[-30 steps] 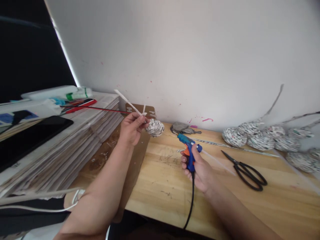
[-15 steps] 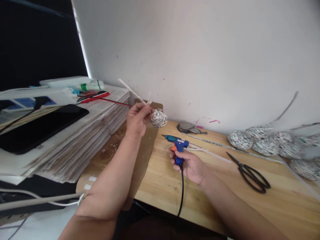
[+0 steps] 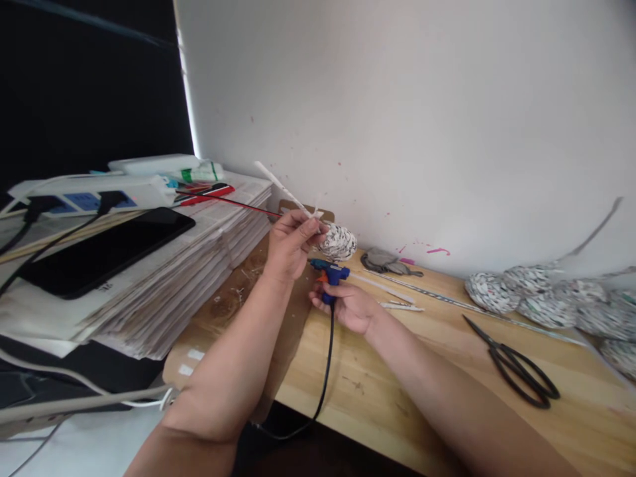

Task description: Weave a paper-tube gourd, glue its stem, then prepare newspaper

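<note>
A small woven ball of rolled newspaper [image 3: 340,242] is pinched by my left hand [image 3: 293,244], raised above the table's back left. A paper strip [image 3: 281,181] sticks up to the left out of the same pinch. Just below and in front, my right hand [image 3: 348,305] is wrapped round the handle of a blue hot glue gun [image 3: 334,275] with an orange trigger. Its nozzle points left, beneath my left hand, and the tip is partly hidden there. A black cord [image 3: 328,371] hangs from the handle down past the table edge.
Black scissors [image 3: 517,364] lie at the right, near several woven paper balls [image 3: 497,291] by the wall. Thin paper sticks [image 3: 437,291] and a grey cloth-like piece [image 3: 387,261] lie behind. On the left, a newspaper stack [image 3: 199,278] carries a phone [image 3: 109,252] and a power strip [image 3: 89,199].
My right hand has brought the glue gun leftward and up, close under my left hand. The view has turned slightly left, and the paper ball stays in my left hand.
</note>
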